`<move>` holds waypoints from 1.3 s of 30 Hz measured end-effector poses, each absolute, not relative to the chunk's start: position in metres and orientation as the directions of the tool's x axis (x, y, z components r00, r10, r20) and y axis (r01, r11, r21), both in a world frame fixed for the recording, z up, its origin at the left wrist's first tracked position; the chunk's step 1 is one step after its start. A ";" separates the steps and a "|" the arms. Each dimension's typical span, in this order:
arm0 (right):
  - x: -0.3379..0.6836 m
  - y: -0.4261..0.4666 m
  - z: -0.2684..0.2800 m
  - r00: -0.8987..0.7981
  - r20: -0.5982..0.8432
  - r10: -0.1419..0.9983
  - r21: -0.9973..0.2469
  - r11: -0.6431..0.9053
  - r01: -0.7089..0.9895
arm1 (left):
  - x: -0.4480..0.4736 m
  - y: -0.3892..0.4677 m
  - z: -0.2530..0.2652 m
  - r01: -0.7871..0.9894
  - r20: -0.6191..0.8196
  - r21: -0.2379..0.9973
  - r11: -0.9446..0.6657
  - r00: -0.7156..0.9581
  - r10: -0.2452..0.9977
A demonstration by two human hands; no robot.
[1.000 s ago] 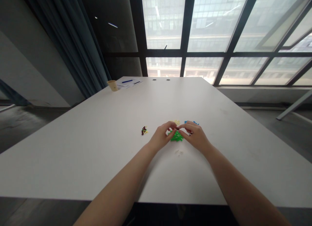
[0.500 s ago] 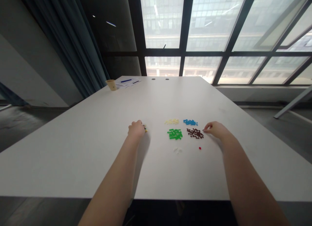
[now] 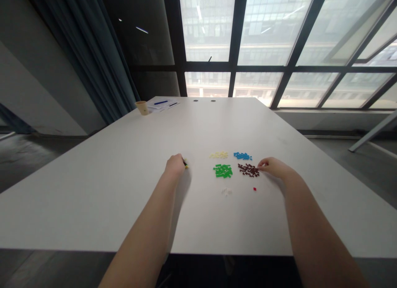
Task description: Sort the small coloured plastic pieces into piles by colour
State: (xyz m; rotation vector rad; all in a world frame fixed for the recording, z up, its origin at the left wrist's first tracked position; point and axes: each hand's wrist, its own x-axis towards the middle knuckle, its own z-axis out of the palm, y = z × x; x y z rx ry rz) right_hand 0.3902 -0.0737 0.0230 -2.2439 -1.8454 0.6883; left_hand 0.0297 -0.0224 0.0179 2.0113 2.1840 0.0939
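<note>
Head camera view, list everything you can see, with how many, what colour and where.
table: one, white, fills the middle of the view
green pieces: one pile, green, table centre
dark brown pieces: one pile, right of the green
blue pieces: one pile, behind the brown
pale yellow pieces: one pile, behind the green
white pieces: a few, in front of the green
red piece: one, in front of the brown
mixed pieces: few, mostly hidden by the left hand
cup: one, tan, far left corner
papers: few, white, beside the cup
left hand: on the mixed pieces
right hand: fingertips at the brown pile's edge
</note>
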 end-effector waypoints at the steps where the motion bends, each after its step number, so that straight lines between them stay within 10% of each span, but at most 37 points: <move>1: 0.390 -0.074 0.024 0.134 -0.235 0.963 -0.403 -0.222 0.888 | 0.030 -0.023 0.018 0.983 -0.077 0.161 0.084 -0.073 0.994; 30: 0.382 -0.078 0.035 0.191 -0.125 0.974 -0.385 -0.225 0.895 | 0.031 -0.025 0.022 0.983 -0.133 0.157 0.093 -0.072 0.989; 39: 0.379 -0.079 0.037 0.190 -0.105 0.976 -0.372 -0.216 0.903 | 0.038 -0.024 0.026 0.760 0.072 0.649 -0.025 -0.028 0.997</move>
